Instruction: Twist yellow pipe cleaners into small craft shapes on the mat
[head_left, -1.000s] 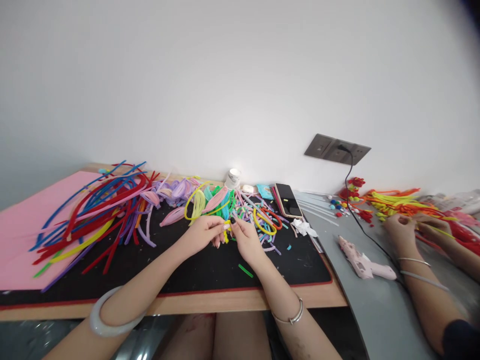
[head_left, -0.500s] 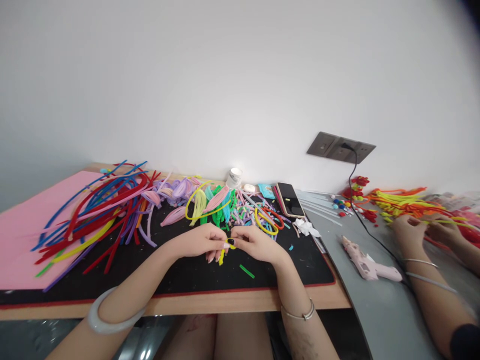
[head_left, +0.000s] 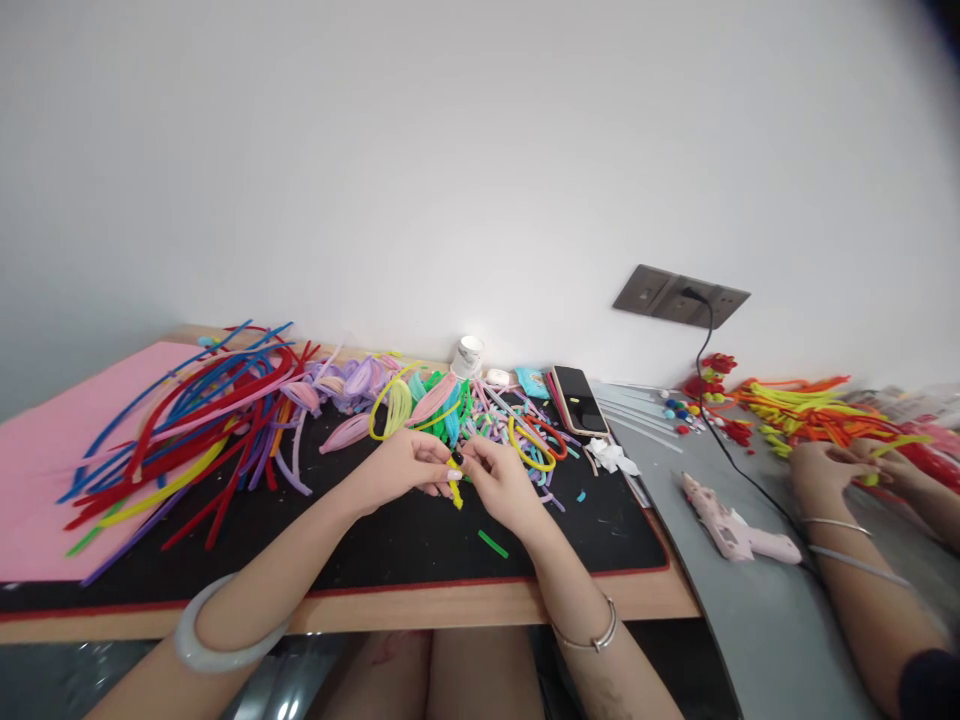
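Item: one yellow pipe cleaner [head_left: 457, 494], short and kinked, held above the middle of the black mat [head_left: 615, 535], its lower end hanging free.
Item: my left hand [head_left: 405, 470], thumb and fingers closed in a pinch on the piece.
Item: my right hand [head_left: 495, 482], likewise pinched closed, gripping towards the upper end. Whether the strand is doubled under my thumbs I cannot fairly tell; they cover it.
Item: cut pieces [head_left: 489, 425], heaped on the mat's far side.
Item: green scrap [head_left: 493, 544], lying towards the mat's near edge.
Item: glue gun [head_left: 735, 530], off the mat's right side.
Handling, in my judgement: one pinch anchors while the other shapes in small turns; both sit close to the bend, so the wire creases where wanted. Light pressure spares the fuzz. Working over the mat's bare patch keeps the piece apart from the heap.
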